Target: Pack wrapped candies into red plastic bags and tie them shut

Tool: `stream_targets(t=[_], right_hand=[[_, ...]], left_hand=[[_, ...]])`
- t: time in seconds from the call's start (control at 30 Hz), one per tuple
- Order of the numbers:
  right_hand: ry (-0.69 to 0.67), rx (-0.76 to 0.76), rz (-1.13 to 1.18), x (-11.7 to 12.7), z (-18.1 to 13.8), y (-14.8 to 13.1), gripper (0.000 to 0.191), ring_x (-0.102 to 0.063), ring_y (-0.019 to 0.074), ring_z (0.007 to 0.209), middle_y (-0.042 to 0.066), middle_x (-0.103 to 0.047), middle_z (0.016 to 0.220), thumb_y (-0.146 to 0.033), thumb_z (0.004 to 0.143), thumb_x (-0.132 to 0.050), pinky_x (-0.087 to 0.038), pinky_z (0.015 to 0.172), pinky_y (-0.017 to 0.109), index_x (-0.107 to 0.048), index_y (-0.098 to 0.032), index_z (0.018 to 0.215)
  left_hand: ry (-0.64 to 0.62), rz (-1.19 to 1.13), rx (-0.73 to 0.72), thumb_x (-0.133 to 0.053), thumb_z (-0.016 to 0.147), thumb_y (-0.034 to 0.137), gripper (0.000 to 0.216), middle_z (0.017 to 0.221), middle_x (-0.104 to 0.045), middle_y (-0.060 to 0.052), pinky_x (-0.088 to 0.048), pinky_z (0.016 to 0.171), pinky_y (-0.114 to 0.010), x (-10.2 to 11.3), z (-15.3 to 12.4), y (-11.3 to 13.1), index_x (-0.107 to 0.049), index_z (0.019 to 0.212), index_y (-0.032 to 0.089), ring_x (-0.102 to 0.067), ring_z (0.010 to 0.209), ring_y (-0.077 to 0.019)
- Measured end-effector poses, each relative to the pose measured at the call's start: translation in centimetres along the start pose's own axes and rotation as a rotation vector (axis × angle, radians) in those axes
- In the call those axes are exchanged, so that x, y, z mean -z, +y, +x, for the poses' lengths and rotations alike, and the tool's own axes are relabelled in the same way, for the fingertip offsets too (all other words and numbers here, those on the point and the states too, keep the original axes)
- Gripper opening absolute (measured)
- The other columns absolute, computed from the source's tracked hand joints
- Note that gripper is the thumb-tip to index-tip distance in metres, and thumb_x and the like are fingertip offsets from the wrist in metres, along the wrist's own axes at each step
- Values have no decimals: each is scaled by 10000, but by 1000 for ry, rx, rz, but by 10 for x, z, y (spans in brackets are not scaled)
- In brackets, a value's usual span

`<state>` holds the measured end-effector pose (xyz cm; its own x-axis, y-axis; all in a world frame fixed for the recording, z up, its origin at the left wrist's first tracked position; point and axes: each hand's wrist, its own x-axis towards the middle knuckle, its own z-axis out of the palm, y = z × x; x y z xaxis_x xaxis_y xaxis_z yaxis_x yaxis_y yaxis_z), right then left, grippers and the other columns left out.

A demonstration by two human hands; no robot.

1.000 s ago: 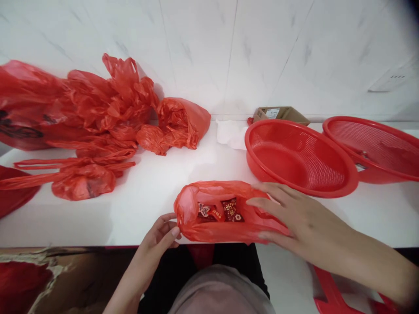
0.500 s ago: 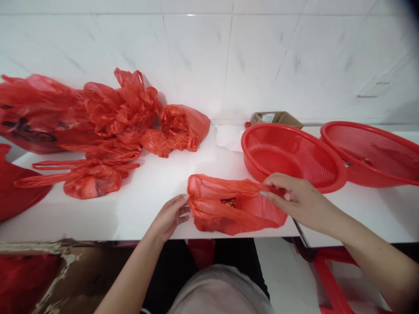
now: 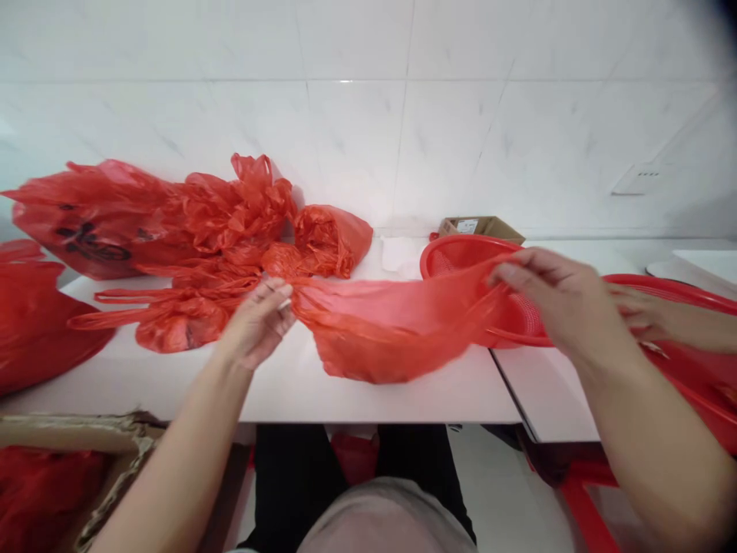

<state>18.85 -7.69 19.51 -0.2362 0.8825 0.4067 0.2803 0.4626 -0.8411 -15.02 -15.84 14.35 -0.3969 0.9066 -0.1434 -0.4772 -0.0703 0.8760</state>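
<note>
A thin red plastic bag is stretched sideways in the air above the white table. At its left end, my left hand pinches the bunched film between thumb and fingers. My right hand is closed on the other end, in front of a red perforated basket that it partly hides. The bag sags in the middle, and its lower edge is blurred. Just left of my left hand lie small filled red bags with their handles spread out.
Large red bags and an open red bag lie along the tiled wall. A small cardboard box sits behind the baskets. Another person's hand reaches over a second red basket. A torn carton stands lower left.
My hands have lifted the bag off the table and drawn its ends further apart. Another person's hand has come in at the right, and the second basket has moved nearer.
</note>
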Motion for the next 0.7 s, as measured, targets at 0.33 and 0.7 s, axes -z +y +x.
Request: stream_targets(t=[0.33,0.7], right_hand=[[-81,9,303,-13,45,-29,157,-590,135,741,12,-621,772,-332,834,-652,-505,677,268,-628,-208,740],[-165,78,228,-40,47,-50,168,-595,129,709,5,-640,752,-340,845,-631,-502,688,281,-623,-211,738]], left_hand=[[-32,1119,-446,-559,893,363,246,836,-639,24,-442,684,-235,-22,-12,86,-571,983,135,-599,707,-104],[-70,1130,-479,-597,857,287,148,613,-594,48,-418,533,-196,-13,-8,88,-628,966,192,-556,548,-122]])
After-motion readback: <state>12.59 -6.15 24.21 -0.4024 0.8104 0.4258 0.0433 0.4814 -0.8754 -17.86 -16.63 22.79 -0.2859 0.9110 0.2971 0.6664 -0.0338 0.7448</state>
